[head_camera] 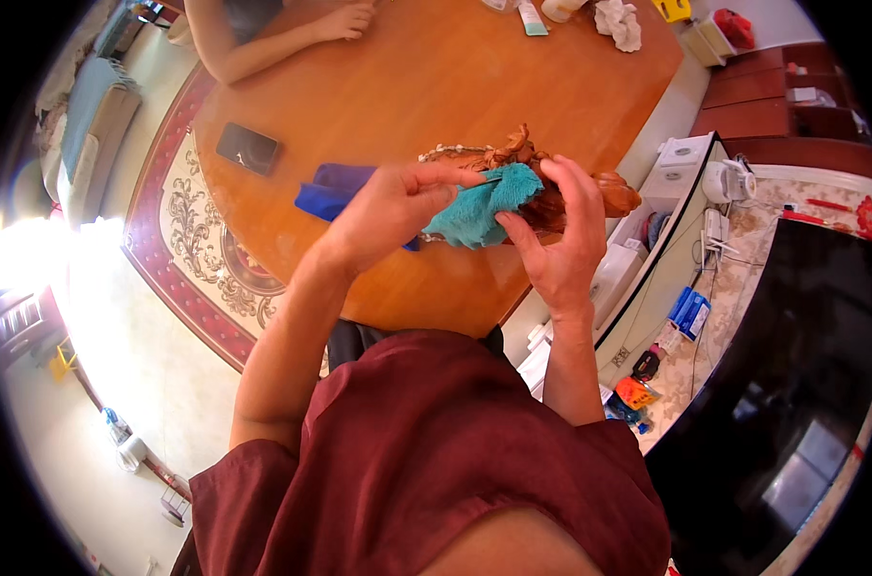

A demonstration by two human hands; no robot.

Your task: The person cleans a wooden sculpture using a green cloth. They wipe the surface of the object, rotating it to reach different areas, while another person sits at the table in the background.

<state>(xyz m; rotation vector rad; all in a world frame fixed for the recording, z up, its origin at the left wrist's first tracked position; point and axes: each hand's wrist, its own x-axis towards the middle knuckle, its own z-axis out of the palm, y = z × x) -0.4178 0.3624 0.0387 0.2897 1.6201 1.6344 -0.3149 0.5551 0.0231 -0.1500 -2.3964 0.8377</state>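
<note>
A teal plush cloth [475,216] is bunched over a carved reddish-brown wooden ornament [618,193] on the table. My left hand [396,205] pinches the cloth near its upper left edge between thumb and forefinger. From the right, my right hand [569,223] curls round the cloth, its thumb pressing the lower edge. The fingertips above reach the carving, whose middle is hidden by cloth and hand. Small pale beads line the carving's left end. Partly behind my left wrist lies a folded blue cloth [331,189].
A smartphone [247,149] rests on the round wooden table [378,93]. Across it is another person's forearm [277,54]. A tube [531,18] and crumpled tissue [618,25] sit at the far edge. To my right stands a cabinet with a large black television [788,345].
</note>
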